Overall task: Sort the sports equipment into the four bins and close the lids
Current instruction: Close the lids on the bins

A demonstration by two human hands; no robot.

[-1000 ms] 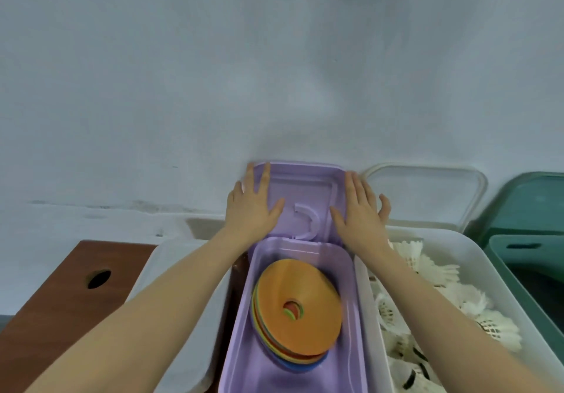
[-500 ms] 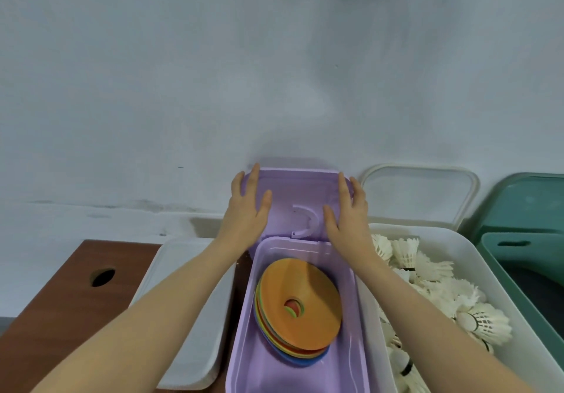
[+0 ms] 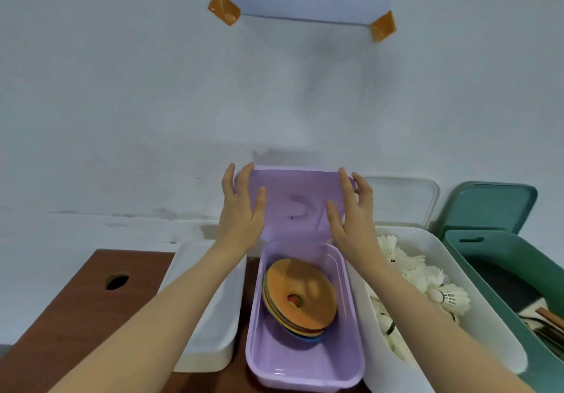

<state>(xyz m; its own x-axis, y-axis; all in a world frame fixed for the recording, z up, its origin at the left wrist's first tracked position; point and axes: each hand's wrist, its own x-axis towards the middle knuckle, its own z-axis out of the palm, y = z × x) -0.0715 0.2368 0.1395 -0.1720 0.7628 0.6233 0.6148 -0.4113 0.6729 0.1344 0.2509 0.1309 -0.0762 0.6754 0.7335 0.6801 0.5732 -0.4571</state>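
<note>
two hands, my left hand (image 3: 241, 209) and right hand (image 3: 351, 212), grip the side edges of the purple lid (image 3: 294, 200) standing behind the purple bin (image 3: 305, 362) of stacked discs (image 3: 300, 298), closing step, next swing it down over the bin.

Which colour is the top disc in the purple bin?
Orange: the top disc in the purple bin, seen in the head view.

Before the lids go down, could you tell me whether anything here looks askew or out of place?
Only slightly: the stack of flat discs in the purple bin leans tilted instead of lying flat. Both hands, left and right, grip the raised purple lid. Nothing looks spilled or damaged.
</note>
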